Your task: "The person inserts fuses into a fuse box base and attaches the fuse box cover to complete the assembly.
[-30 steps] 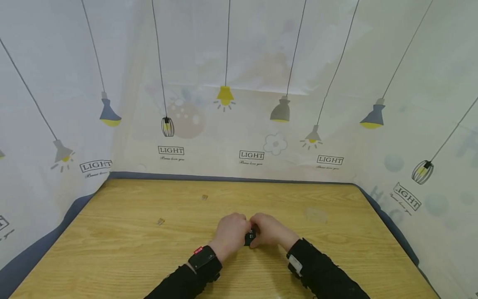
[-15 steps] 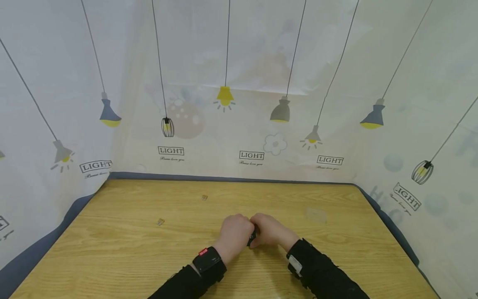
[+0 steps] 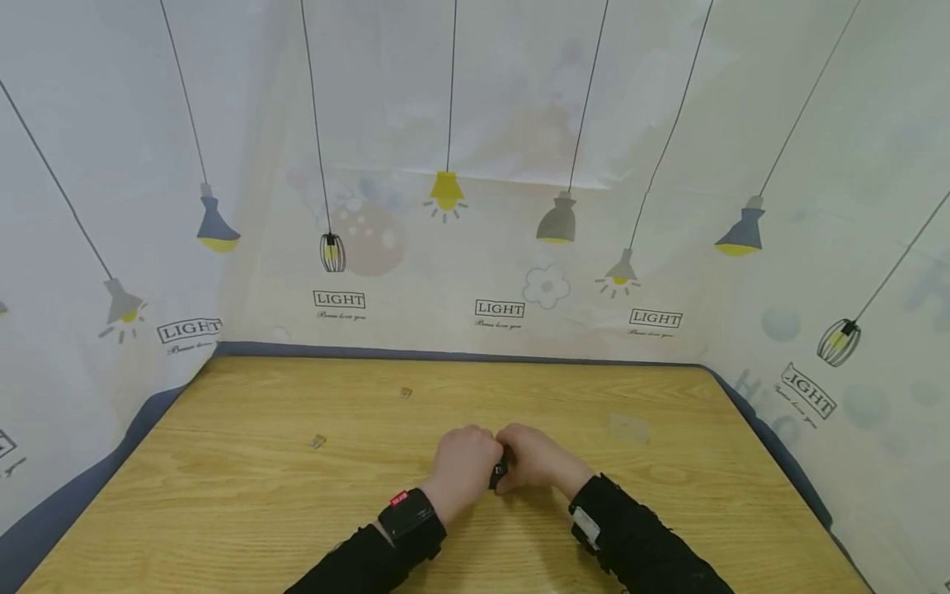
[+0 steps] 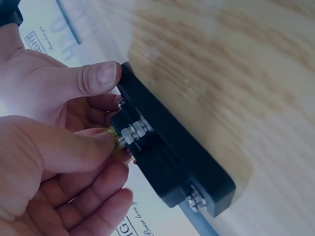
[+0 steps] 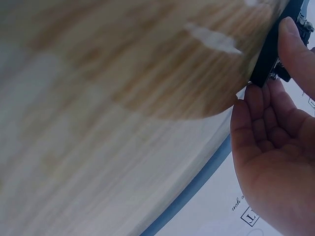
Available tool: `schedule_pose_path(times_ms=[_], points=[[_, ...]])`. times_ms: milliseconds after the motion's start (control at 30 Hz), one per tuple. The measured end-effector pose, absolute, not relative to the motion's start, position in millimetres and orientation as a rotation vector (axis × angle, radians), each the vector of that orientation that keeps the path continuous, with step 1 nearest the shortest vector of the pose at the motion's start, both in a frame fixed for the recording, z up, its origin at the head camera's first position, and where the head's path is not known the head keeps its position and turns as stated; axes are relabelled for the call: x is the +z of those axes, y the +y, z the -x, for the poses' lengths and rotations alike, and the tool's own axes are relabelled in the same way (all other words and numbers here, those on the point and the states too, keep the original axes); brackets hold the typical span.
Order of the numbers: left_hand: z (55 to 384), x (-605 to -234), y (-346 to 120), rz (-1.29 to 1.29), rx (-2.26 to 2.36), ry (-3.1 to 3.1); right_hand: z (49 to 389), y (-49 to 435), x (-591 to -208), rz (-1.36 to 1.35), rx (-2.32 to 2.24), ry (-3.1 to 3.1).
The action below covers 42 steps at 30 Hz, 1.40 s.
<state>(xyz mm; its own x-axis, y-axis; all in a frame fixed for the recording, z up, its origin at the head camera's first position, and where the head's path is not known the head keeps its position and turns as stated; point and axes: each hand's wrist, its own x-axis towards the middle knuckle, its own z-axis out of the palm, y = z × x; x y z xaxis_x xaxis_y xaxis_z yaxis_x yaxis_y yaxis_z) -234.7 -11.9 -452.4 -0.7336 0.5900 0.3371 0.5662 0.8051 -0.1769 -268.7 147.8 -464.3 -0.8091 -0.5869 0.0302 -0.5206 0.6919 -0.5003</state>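
Note:
Near the middle of the table, both hands meet at a small black block-like device [image 3: 498, 473]. In the left wrist view it shows as a flat black base [image 4: 177, 137] bearing a raised black block [image 4: 160, 172], metal nuts [image 4: 134, 132] and a screw terminal [image 4: 196, 200]. My left hand [image 3: 464, 467] pinches a small yellowish, see-through piece [image 4: 116, 135] at the nutted post, mostly hidden by the fingers. My right hand [image 3: 540, 459] grips one end of the base, its thumb [image 5: 294, 46] along the edge and fingers beneath.
Two small clear-brown scraps [image 3: 406, 393] lie on the wooden table [image 3: 223, 495], left of the hands. A pale patch [image 3: 628, 427] marks the surface at the right. Printed sheeting [image 3: 416, 107] with lamp drawings walls the back and sides.
My left hand has shifted slightly right and its wrist has turned a little, covering more of the black device, which has tilted slightly. The right hand stays in place.

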Motion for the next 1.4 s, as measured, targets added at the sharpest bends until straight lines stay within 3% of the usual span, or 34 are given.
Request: schedule_pose_path(times_ms=[633, 1400], points=[[237.4, -438.1, -36.5, 0.935, -0.243, -2.648, 265.9, 149.2, -463.4, 0.919, -0.759, 2.76], [249.7, -425.3, -111.0, 0.785, -0.249, -2.794, 263.1, 146.4, -459.6, 0.829, -0.693, 2.771]])
